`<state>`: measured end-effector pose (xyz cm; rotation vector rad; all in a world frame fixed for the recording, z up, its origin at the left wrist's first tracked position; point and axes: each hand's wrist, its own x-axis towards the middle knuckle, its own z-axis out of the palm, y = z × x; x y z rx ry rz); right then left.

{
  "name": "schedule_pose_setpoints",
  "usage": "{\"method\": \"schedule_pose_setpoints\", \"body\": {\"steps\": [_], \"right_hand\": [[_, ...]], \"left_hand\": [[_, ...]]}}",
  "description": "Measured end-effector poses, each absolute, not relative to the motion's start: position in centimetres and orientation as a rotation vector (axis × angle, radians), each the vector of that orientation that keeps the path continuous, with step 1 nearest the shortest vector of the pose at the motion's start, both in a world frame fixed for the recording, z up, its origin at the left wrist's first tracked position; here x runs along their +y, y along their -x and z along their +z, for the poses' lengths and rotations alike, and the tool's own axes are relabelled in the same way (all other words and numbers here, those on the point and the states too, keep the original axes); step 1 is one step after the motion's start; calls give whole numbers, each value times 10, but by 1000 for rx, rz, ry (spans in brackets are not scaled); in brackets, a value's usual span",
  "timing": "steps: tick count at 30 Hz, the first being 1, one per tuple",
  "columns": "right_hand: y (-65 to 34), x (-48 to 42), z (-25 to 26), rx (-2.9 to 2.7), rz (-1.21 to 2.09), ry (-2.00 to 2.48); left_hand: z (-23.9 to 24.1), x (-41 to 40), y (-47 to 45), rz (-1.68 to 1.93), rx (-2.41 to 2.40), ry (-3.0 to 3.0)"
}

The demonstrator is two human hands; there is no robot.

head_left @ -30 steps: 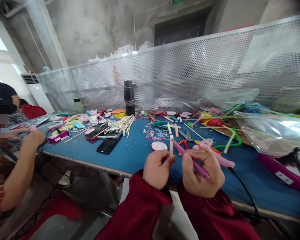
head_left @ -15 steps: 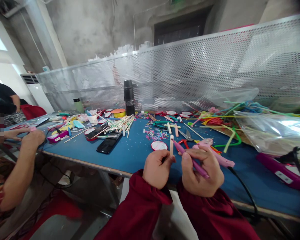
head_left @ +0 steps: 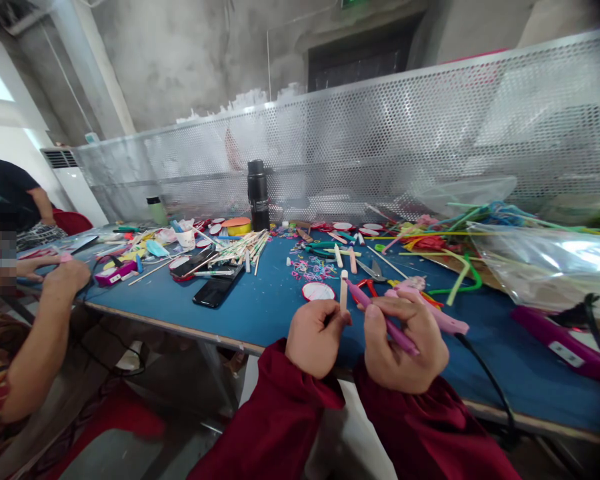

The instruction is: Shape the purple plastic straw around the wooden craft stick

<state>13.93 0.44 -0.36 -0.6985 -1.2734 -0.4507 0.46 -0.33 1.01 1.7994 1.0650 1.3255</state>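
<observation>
My left hand point(head_left: 316, 337) pinches the lower end of a small wooden craft stick point(head_left: 344, 290), which stands upright from its fingertips. In my right hand point(head_left: 405, 343) is a purple pen point(head_left: 399, 333), gripped as for writing, its tip beside the stick's upper part. Whether the tip touches the stick I cannot tell. Just beyond my right hand lies a pink glue gun point(head_left: 447, 321) with a black cord. Red-handled cutters point(head_left: 373, 270) rest behind the pen. A round white piece with a red rim point(head_left: 319, 292) lies behind my left hand.
Small colourful bits point(head_left: 314, 269) are scattered mid-table, near green-handled pliers point(head_left: 323, 250). Phones point(head_left: 215, 291), a heap of sticks point(head_left: 243, 248) and a black flask point(head_left: 258, 197) stand left. A purple device point(head_left: 565, 340) and plastic bag point(head_left: 545, 260) lie right. A co-worker's hands point(head_left: 63, 277) are far left.
My hands, the stick and the pen look almost unmoved. At the far left, the person in black has shifted slightly to the right.
</observation>
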Motion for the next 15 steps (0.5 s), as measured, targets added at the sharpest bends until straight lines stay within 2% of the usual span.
{"method": "schedule_pose_setpoints", "body": {"steps": [15], "right_hand": [[-140,4,-3,-1270,-464,686]], "left_hand": [[9,-1,-5,1313,1067,-1778]]}}
